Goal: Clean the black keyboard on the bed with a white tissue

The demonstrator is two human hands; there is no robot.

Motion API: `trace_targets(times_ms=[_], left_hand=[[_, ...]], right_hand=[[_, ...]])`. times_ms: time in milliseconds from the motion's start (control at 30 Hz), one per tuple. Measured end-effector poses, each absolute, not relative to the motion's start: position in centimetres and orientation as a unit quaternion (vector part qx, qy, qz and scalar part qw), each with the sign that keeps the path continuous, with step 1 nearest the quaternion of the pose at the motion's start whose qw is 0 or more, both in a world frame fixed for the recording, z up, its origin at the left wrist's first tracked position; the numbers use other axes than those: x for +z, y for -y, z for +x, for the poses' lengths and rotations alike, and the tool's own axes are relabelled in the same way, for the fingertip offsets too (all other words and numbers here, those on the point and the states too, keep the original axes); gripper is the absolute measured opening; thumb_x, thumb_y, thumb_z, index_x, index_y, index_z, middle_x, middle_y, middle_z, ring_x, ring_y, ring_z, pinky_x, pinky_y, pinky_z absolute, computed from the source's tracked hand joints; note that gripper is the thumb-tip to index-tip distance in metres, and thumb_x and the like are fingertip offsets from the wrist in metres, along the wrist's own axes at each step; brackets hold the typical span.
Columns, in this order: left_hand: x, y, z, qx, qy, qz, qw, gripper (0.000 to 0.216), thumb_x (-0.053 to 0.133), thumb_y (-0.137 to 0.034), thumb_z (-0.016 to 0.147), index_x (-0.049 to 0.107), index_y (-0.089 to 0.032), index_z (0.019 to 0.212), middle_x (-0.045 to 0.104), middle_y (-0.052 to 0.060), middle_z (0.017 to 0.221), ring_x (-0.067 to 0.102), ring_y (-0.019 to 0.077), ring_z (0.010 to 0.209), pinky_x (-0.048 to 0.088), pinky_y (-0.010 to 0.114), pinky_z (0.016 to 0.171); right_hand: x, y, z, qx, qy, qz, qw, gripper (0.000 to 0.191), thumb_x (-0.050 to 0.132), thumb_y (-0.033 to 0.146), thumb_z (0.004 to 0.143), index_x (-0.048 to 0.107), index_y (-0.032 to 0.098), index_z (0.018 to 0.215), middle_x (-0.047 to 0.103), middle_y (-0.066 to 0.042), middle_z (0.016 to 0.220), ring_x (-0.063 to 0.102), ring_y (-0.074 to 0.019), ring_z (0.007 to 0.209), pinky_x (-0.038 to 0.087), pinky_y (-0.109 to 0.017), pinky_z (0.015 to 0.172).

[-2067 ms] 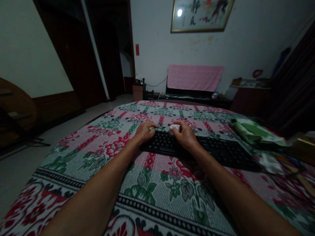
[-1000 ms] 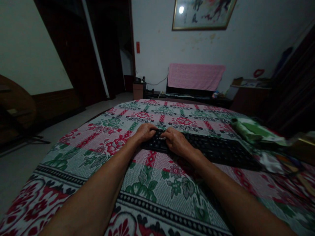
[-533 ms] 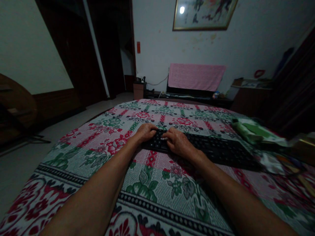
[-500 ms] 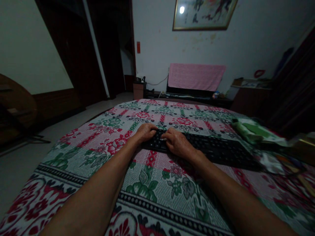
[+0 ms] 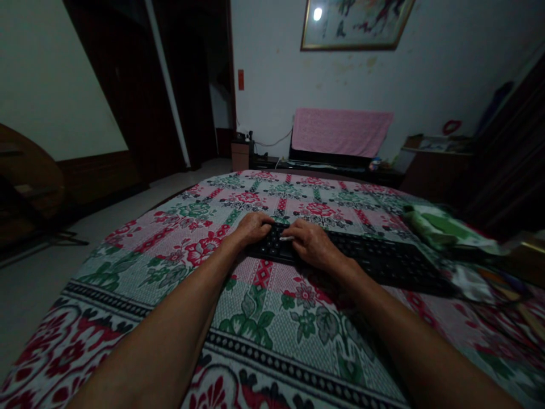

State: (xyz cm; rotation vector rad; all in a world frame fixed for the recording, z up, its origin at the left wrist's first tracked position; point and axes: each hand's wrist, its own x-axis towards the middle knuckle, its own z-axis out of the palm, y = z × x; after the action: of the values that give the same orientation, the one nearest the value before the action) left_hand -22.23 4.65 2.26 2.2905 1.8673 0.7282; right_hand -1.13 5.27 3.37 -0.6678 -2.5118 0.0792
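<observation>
A black keyboard lies on the flowered cloth, running from the middle toward the right. My left hand grips its left end, thumb on the near side and fingers along the back edge. Over the left-hand keys is my right hand, its fingers pinched together on a small white piece that touches or nearly touches the keys. The piece is too small and dim for me to tell its kind. My right hand and forearm cover part of the keyboard.
On the right lie a green and white packet, a crumpled white piece and dark cables. A pink towel hangs over a dark panel by the far wall. At the left stands a round wooden board.
My right hand has shifted slightly to the right along the keys with the white piece. My left hand stays at the keyboard's left end.
</observation>
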Motion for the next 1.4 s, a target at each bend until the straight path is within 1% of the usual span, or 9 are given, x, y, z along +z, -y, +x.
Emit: trace_targets(times_ms=[100, 200, 300, 400, 533, 733, 1033, 1200, 1400], left_hand=[[2.2, -4.8, -22.3, 0.24, -0.617, 0.748, 0.048, 0.038, 0.049, -0.02, 0.077, 0.069, -0.024, 0.109, 0.07, 0.001, 0.108, 0.061, 0.0181, 0.102, 0.044, 0.028, 0.094], [2.2, -4.8, -22.3, 0.249, -0.612, 0.749, 0.054, 0.037, 0.049, -0.02, 0.077, 0.069, -0.024, 0.108, 0.07, 0.001, 0.108, 0.061, 0.0191, 0.102, 0.045, 0.03, 0.094], [2.0, -4.9, -22.3, 0.263, -0.609, 0.746, 0.057, 0.036, 0.05, -0.02, 0.076, 0.07, -0.024, 0.105, 0.071, 0.002, 0.106, 0.062, 0.0195, 0.101, 0.045, 0.03, 0.094], [1.6, -5.1, -22.5, 0.276, -0.607, 0.742, 0.06, 0.035, 0.05, -0.019, 0.076, 0.071, -0.025, 0.103, 0.071, 0.001, 0.105, 0.062, 0.019, 0.101, 0.045, 0.03, 0.093], [1.4, -5.4, -22.6, 0.276, -0.609, 0.742, 0.051, 0.035, 0.051, -0.021, 0.075, 0.071, -0.025, 0.104, 0.071, 0.002, 0.105, 0.063, 0.0204, 0.099, 0.045, 0.032, 0.093], [1.1, -5.6, -22.8, 0.282, -0.605, 0.743, 0.048, 0.036, 0.049, -0.02, 0.075, 0.071, -0.026, 0.103, 0.071, 0.002, 0.104, 0.063, 0.0206, 0.099, 0.046, 0.031, 0.092], [1.3, -5.4, -22.6, 0.278, -0.613, 0.737, 0.05, 0.035, 0.051, -0.02, 0.075, 0.071, -0.026, 0.103, 0.071, 0.002, 0.105, 0.063, 0.0207, 0.099, 0.046, 0.032, 0.093], [0.9, -5.8, -22.9, 0.287, -0.601, 0.745, 0.043, 0.035, 0.05, -0.021, 0.076, 0.071, -0.026, 0.102, 0.071, 0.002, 0.105, 0.062, 0.0198, 0.099, 0.045, 0.031, 0.093], [1.2, -5.5, -22.7, 0.266, -0.603, 0.751, 0.045, 0.037, 0.048, -0.021, 0.076, 0.07, -0.023, 0.105, 0.07, 0.001, 0.105, 0.061, 0.0187, 0.1, 0.045, 0.029, 0.093]], right_hand=[[4.2, -4.9, -1.2, 0.087, 0.927, -0.261, 0.255, 0.025, 0.051, 0.009, 0.073, 0.071, 0.02, 0.085, 0.065, -0.003, 0.084, 0.059, -0.0152, 0.078, 0.043, -0.027, 0.074], [5.4, -4.8, -0.9, 0.149, 0.885, -0.32, 0.303, 0.021, 0.05, 0.014, 0.074, 0.07, 0.02, 0.077, 0.068, -0.001, 0.077, 0.061, -0.0144, 0.073, 0.044, -0.025, 0.069], [5.8, -5.5, -0.2, 0.149, 0.852, -0.345, 0.364, 0.021, 0.05, 0.016, 0.073, 0.07, 0.019, 0.078, 0.07, -0.001, 0.079, 0.062, -0.0152, 0.074, 0.045, -0.026, 0.071], [5.1, -6.5, 0.4, 0.136, 0.837, -0.361, 0.387, 0.023, 0.049, 0.016, 0.074, 0.071, 0.02, 0.081, 0.071, -0.002, 0.083, 0.063, -0.016, 0.077, 0.046, -0.027, 0.073], [4.2, -7.0, 0.6, 0.122, 0.835, -0.373, 0.385, 0.023, 0.049, 0.015, 0.075, 0.07, 0.02, 0.083, 0.072, -0.003, 0.085, 0.064, -0.0165, 0.08, 0.046, -0.028, 0.075], [4.3, -6.8, 0.5, 0.111, 0.84, -0.363, 0.387, 0.023, 0.049, 0.013, 0.076, 0.069, 0.019, 0.085, 0.071, -0.004, 0.088, 0.063, -0.0166, 0.084, 0.045, -0.028, 0.078], [3.8, -7.1, 0.7, 0.09, 0.858, -0.34, 0.374, 0.021, 0.046, 0.013, 0.079, 0.066, 0.018, 0.086, 0.067, -0.006, 0.088, 0.06, -0.0171, 0.084, 0.043, -0.029, 0.078], [3.6, -6.5, -0.2, 0.071, 0.883, -0.301, 0.353, 0.022, 0.048, 0.011, 0.079, 0.064, 0.019, 0.091, 0.065, -0.005, 0.089, 0.058, -0.0169, 0.083, 0.042, -0.029, 0.078], [3.4, -4.4, -2.0, 0.094, 0.921, -0.21, 0.314, 0.024, 0.05, 0.004, 0.076, 0.063, 0.018, 0.091, 0.062, -0.004, 0.087, 0.055, -0.0156, 0.082, 0.042, -0.027, 0.076]])
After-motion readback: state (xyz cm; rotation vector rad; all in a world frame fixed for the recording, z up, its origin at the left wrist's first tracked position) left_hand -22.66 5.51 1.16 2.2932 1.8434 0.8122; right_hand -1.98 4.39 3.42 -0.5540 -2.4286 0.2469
